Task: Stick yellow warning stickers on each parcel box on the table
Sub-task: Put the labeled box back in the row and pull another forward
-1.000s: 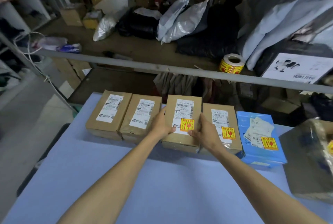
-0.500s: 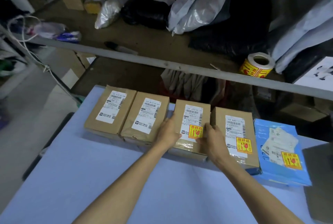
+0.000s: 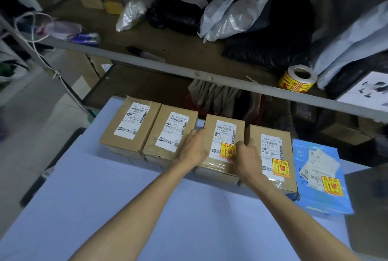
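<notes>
Four brown parcel boxes stand in a row along the far edge of the pale blue surface, with a blue mailer lying flat at the right end. The left hand lies open, palm down, on the left edge of the third box. The right hand rests on its right side, fingers loosely spread over the yellow warning sticker on that box's label. The fourth box and the mailer each carry a sticker. The first box and second box show only white labels. A sticker roll sits on the shelf behind.
</notes>
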Demonstrator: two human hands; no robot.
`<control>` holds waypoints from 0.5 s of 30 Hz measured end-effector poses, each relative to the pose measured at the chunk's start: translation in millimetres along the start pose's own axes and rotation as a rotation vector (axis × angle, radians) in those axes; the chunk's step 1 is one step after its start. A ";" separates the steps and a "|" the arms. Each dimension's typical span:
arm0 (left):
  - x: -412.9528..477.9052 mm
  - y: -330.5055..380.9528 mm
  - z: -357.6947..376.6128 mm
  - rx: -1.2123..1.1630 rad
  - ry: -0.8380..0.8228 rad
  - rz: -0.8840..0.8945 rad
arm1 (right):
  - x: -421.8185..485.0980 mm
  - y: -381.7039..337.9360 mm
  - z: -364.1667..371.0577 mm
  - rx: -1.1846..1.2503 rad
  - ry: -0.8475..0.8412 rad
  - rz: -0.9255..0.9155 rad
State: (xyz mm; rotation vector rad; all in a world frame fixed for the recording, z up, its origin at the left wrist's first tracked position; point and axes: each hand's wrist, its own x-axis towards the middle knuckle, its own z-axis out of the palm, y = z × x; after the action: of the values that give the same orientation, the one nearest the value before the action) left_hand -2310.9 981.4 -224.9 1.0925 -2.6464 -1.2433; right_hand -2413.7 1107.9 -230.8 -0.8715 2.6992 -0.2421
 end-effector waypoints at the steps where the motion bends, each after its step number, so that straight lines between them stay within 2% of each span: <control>1: -1.6 -2.1 -6.5 -0.022 0.030 0.010 | -1.3 -3.6 -2.3 -0.037 0.029 -0.010; 4: -2.8 -15.7 -34.8 -0.038 0.186 -0.011 | -7.7 -20.9 -6.0 -0.023 0.086 -0.113; 6: -3.2 -31.4 -55.1 0.010 0.266 -0.086 | -12.6 -40.1 -4.8 0.102 0.049 -0.218; 8: -5.0 -47.8 -69.8 0.079 0.263 -0.188 | -16.6 -62.7 -0.4 0.213 -0.014 -0.281; 12: -10.5 -63.7 -76.3 0.141 0.176 -0.271 | -20.4 -107.6 16.8 0.321 -0.144 -0.266; 15: -8.4 -66.4 -75.1 0.193 0.197 -0.280 | -18.2 -129.7 30.0 0.416 -0.195 -0.148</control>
State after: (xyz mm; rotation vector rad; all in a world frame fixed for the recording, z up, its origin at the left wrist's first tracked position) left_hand -2243.4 907.2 -216.7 1.5702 -2.5696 -0.8671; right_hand -2319.4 1012.5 -222.9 -0.9090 2.2869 -0.6850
